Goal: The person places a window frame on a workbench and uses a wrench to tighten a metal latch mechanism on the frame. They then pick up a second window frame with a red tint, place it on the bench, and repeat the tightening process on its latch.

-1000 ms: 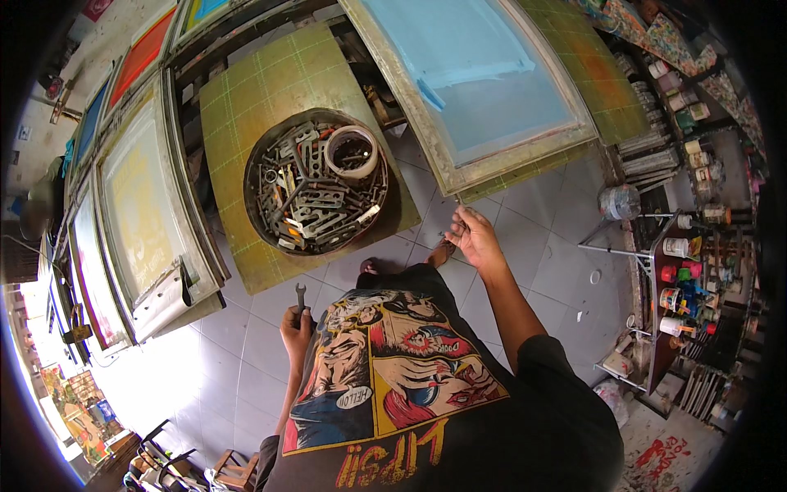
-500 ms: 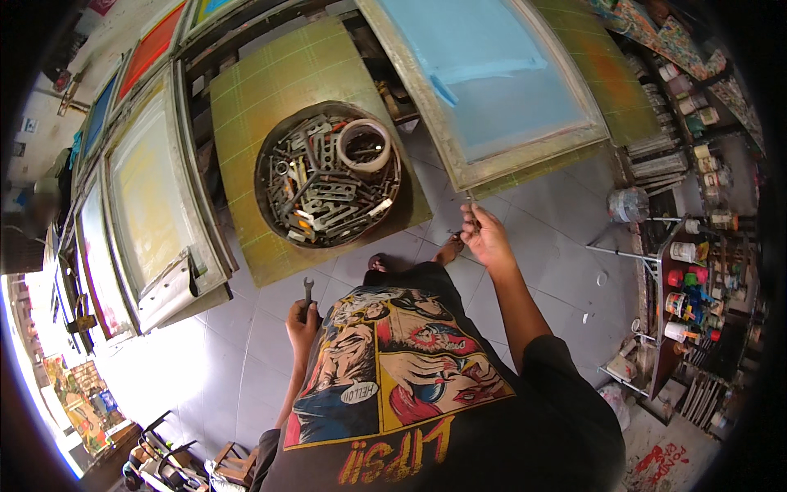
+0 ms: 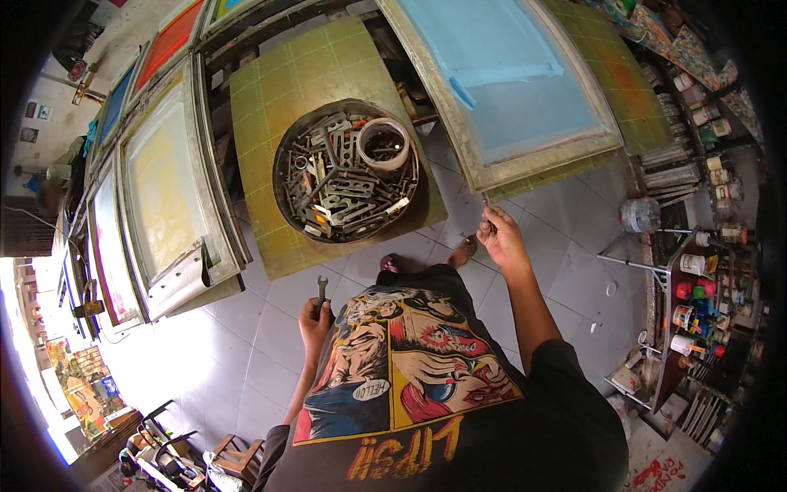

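Gripping a grey metal open-ended wrench (image 3: 322, 287), the left hand (image 3: 314, 321) has its fingers wrapped about the shank, the smooth forked head standing clear above the fist. Round, dark, worn-walled pan (image 3: 348, 107) rests on a greenish-yellow board (image 3: 320, 61) with a pale grid and stained surface; inside lie jumbled metal tools (image 3: 340, 195), mostly flat, slotted or rod-like, with a pale ring-shaped container (image 3: 384, 166) sitting on top at the pan's far right. Right of the board: screen frame (image 3: 551, 161), edges scuffed and paint-caked, stretched with light blue mesh (image 3: 516, 107); short metal stub (image 3: 484, 198) projects from its near left corner. Left side: further framed screen (image 3: 164, 176), yellowish and translucent. Board and frame edges overhang the grey tiled floor (image 3: 541, 271) and bound the space ahead of the hands. Far right: shelf unit with paint-marked jars (image 3: 691, 264) and a clear plastic jug (image 3: 639, 216) near it. Right hand (image 3: 503, 239) is raised at the frame corner, forearm extended forward, fingers curled and tips just below the stub; cannot tell whether they pinch anything or touch it. Left forearm rises beside the printed dark shirt (image 3: 443, 361), elbow bent, wrench well apart from the pan, on its near side.
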Available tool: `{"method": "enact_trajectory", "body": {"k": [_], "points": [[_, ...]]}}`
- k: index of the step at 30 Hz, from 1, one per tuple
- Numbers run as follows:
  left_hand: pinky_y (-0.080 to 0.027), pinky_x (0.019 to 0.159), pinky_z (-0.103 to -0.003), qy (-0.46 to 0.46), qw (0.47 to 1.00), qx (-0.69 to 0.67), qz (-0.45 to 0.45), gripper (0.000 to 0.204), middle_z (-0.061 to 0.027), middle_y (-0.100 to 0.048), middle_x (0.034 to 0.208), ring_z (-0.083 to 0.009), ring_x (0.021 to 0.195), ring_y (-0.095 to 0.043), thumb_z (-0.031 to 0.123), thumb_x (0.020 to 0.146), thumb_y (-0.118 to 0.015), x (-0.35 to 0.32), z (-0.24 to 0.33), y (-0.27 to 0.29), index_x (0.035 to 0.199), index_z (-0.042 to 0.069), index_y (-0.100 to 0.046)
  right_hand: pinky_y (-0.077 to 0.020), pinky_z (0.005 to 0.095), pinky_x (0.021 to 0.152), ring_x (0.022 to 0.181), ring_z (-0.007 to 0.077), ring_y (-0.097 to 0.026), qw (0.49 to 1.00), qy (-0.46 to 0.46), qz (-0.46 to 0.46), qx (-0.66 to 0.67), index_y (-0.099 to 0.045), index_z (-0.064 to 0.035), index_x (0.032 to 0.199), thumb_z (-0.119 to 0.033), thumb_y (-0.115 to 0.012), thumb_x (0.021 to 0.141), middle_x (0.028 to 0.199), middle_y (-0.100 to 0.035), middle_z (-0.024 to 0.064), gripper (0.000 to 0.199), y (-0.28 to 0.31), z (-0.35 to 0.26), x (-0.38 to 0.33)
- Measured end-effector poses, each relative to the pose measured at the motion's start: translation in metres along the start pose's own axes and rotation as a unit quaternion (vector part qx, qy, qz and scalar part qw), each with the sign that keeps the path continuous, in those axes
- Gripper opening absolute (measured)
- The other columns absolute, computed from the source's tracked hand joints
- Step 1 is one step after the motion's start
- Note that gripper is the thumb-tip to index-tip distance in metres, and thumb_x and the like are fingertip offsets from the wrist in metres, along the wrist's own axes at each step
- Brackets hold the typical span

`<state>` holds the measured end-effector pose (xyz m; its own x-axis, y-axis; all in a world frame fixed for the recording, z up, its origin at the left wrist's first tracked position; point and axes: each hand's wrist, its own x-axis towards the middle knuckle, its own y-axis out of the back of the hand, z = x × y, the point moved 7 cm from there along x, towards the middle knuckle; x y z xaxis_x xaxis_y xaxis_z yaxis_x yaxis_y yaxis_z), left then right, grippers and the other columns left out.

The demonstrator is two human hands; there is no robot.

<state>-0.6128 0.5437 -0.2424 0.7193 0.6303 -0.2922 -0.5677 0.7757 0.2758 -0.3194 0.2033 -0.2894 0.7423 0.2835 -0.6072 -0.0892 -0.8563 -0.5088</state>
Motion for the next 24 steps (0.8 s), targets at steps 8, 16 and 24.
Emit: {"method": "enact_trajectory", "body": {"k": [8,16,24], "points": [[-0.038,0.052,-0.021,-0.013,1.0,0.023,0.006,0.012,0.002,-0.054,0.064,-0.0042,0.056,-0.046,0.011,0.092,-0.06,0.001,-0.003,0.001,0.088,0.0,-0.058,-0.0433,0.0231,0.058,0.063,0.005,-0.051,0.999,-0.003,-0.036,0.023,-0.059,-0.0129,0.095,-0.009,-0.066,0.087,0.076,-0.053,-0.006,0.012,-0.005,-0.007,-0.002],[-0.037,0.051,-0.021,0.005,1.0,-0.006,-0.005,0.011,0.0024,-0.053,0.064,-0.004,0.056,-0.046,0.011,0.093,-0.06,-0.003,-0.007,0.002,0.089,0.001,-0.058,-0.0438,0.0223,0.059,0.063,0.005,-0.051,0.999,-0.002,-0.025,0.04,-0.057,-0.0134,0.094,-0.009,-0.066,0.087,0.076,-0.053,-0.0056,0.012,-0.009,-0.003,-0.013],[-0.038,0.053,-0.023,0.019,1.0,-0.012,0.017,0.015,0.0017,-0.054,0.066,-0.005,0.058,-0.047,0.014,0.093,-0.06,-0.01,-0.01,0.002,0.086,0.001,-0.057,-0.0431,0.0225,0.06,0.066,0.0061,-0.051,0.927,0.244,-0.088,-0.27,-0.057,-0.0053,0.093,-0.009,-0.065,0.087,0.082,-0.058,-0.0015,0.011,-0.11,-0.041,-0.061]]}}
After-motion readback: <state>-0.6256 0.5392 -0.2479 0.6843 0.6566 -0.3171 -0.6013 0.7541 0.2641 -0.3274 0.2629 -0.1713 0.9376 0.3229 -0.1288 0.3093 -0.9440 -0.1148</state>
